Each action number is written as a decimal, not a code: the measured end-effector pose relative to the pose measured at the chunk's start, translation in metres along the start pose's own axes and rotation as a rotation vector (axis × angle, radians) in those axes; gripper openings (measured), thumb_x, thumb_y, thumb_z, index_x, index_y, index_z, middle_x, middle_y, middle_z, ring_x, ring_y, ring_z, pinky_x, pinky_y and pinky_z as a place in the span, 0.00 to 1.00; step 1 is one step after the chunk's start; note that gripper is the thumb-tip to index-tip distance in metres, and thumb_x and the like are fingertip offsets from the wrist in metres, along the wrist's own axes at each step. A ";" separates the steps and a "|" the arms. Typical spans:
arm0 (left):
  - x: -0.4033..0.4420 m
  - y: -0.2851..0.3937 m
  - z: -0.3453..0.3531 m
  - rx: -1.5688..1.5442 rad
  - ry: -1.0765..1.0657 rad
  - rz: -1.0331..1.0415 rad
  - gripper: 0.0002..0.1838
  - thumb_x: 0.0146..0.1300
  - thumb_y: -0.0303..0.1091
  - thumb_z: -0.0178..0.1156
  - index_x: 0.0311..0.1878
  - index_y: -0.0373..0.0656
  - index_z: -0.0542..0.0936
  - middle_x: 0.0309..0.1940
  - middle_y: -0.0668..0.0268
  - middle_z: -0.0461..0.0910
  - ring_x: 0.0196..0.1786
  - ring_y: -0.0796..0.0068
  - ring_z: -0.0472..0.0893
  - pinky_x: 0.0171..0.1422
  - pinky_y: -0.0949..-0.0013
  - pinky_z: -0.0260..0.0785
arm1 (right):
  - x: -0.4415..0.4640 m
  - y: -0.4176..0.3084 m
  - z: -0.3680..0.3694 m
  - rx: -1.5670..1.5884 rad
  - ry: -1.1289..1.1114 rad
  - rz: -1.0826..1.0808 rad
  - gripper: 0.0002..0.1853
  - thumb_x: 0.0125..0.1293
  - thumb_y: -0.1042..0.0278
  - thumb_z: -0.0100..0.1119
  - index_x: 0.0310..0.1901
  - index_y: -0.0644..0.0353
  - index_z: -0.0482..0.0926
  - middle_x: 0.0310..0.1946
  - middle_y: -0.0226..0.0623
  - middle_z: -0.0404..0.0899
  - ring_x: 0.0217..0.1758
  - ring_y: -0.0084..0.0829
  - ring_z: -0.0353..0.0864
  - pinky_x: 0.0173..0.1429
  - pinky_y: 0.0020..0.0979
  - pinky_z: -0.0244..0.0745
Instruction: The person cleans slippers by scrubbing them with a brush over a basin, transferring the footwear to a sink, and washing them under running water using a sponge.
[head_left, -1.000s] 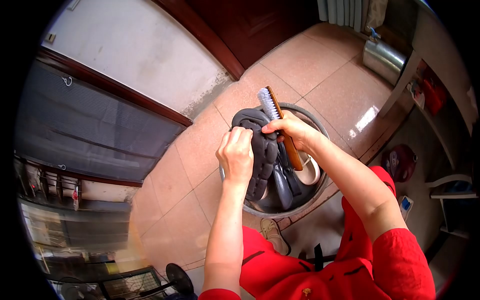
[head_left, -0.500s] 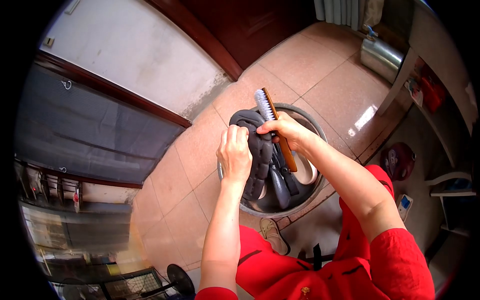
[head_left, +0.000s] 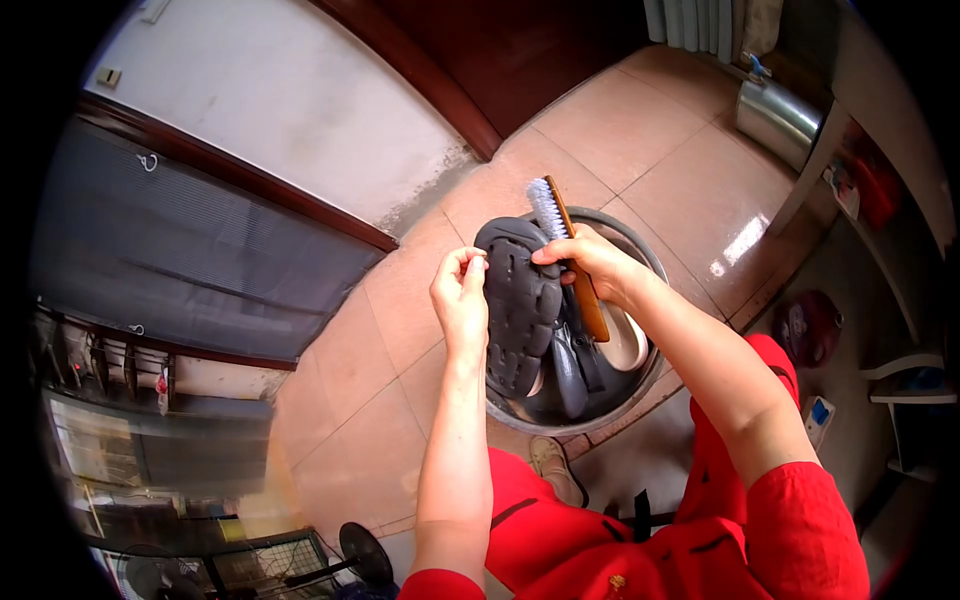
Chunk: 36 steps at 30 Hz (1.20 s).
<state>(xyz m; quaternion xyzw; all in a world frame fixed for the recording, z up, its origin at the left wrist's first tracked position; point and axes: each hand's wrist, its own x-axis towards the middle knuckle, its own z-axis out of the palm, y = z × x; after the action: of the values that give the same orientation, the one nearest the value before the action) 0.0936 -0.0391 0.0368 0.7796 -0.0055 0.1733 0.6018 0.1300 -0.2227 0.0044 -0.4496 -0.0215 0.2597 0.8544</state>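
Note:
A dark grey sandal (head_left: 520,320) is tilted up over a round metal basin (head_left: 640,243), its grooved sole facing me. My right hand (head_left: 598,265) is closed round the wooden handle of a scrub brush (head_left: 590,312), with the thumb pressed on the sandal's edge. The brush's white bristles point up and left. At the sandal's left edge, my left hand (head_left: 460,298) has its thumb and fingers pinched together; what is between them, if anything, is too small to tell. Another dark shoe (head_left: 568,378) and a beige-lined shoe (head_left: 625,340) lie in the basin.
Tiled floor (head_left: 400,300) surrounds the basin. A dark red door (head_left: 530,60) stands beyond, and a shiny metal container (head_left: 778,120) is at the upper right. At the lower left is a black fan-like disc (head_left: 366,553). My shoe (head_left: 550,462) is close to the basin's near rim.
My left hand has turned and drawn back from the sandal's top to its left edge, its fingers now pinched. More of the grooved sole shows. The right hand keeps hold of the brush.

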 end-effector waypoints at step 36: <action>-0.020 -0.069 -0.063 1.099 -0.206 -0.179 0.18 0.57 0.33 0.63 0.52 0.50 0.80 0.44 0.57 0.82 0.49 0.52 0.81 0.53 0.55 0.73 | -0.014 -0.042 -0.041 0.139 0.022 -0.067 0.09 0.54 0.71 0.66 0.32 0.61 0.74 0.23 0.30 0.74 0.16 0.17 0.65 0.17 0.17 0.56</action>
<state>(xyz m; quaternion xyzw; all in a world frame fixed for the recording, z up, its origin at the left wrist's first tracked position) 0.0735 0.0355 -0.0199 0.9886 0.0930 0.0217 0.1162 0.1471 -0.2795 0.0156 -0.3909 -0.0089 0.2270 0.8920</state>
